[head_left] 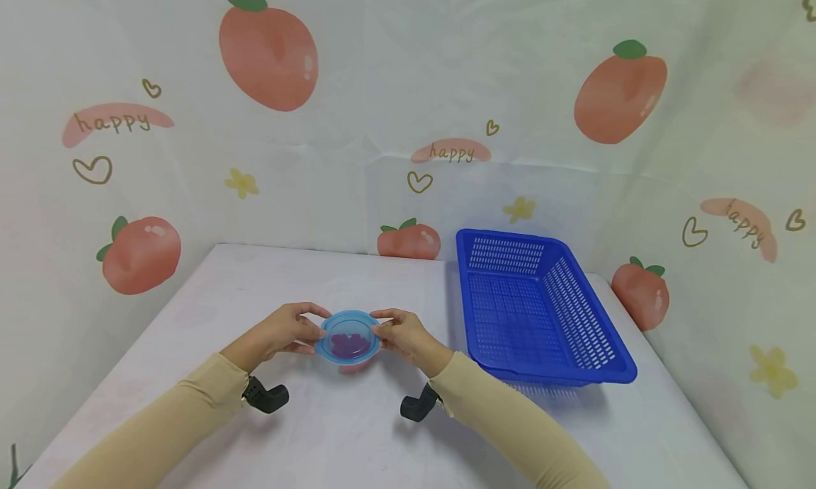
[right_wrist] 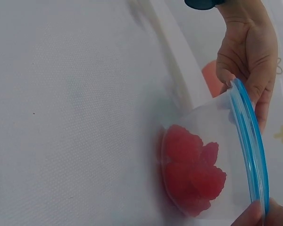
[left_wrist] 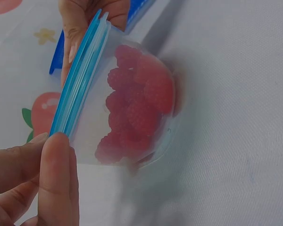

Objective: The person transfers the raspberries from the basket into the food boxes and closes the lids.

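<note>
A round, see-through plastic food container [left_wrist: 92,129] with a light blue lid [head_left: 349,324] is between my two hands in the head view. Red raspberries [left_wrist: 134,101] show through its wall, gathered at the bottom. My left hand [head_left: 287,331] pinches the left edge of the lid and rim between thumb and fingers. On the opposite side, my right hand [head_left: 406,336] pinches the edge the same way. The lid lies over the container's mouth; whether it is sealed all round I cannot tell. Whether the bottom touches the table is also unclear.
A blue plastic basket [head_left: 554,374] with slotted walls stands to the right of my right hand, on the white table [head_left: 344,439]. Behind the table hangs a white cloth backdrop [head_left: 357,106] printed with fruit.
</note>
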`<state>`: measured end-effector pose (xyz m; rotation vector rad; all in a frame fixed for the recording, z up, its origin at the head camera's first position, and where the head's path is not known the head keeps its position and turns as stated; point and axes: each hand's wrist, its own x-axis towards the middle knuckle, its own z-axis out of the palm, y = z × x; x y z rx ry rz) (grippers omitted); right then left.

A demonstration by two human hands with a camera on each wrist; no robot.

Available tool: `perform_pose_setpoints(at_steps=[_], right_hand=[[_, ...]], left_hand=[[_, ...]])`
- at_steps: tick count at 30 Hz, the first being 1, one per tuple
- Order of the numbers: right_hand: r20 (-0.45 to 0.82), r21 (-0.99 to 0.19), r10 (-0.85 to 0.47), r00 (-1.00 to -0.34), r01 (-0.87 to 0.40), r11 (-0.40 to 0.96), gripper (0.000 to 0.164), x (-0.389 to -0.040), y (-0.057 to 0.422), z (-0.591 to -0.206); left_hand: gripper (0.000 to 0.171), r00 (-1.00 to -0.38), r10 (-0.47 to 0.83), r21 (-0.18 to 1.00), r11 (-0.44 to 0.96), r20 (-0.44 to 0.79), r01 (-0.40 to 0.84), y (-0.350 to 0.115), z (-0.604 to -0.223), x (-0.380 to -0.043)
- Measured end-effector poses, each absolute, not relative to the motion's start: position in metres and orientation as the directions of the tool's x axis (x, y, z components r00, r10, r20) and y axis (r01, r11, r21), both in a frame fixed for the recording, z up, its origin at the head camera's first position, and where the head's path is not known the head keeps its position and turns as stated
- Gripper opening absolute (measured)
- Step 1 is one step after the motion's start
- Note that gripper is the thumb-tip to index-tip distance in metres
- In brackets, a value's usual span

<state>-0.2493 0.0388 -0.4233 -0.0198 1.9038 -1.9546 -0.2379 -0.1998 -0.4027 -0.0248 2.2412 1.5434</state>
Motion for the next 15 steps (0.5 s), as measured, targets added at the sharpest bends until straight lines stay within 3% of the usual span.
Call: perform_pose_setpoints(at_steps=[15], right_hand=[[-0.284, -0.959, -0.276, -0.918, 0.277, 0.066, 0.035, -0.2475, 0.0379, -0.4245]], left_hand=[[0.048, -0.912, 0.203, 0.878, 0.404, -0.358, -0.255, -0.1995, -0.4015, -0.2378]])
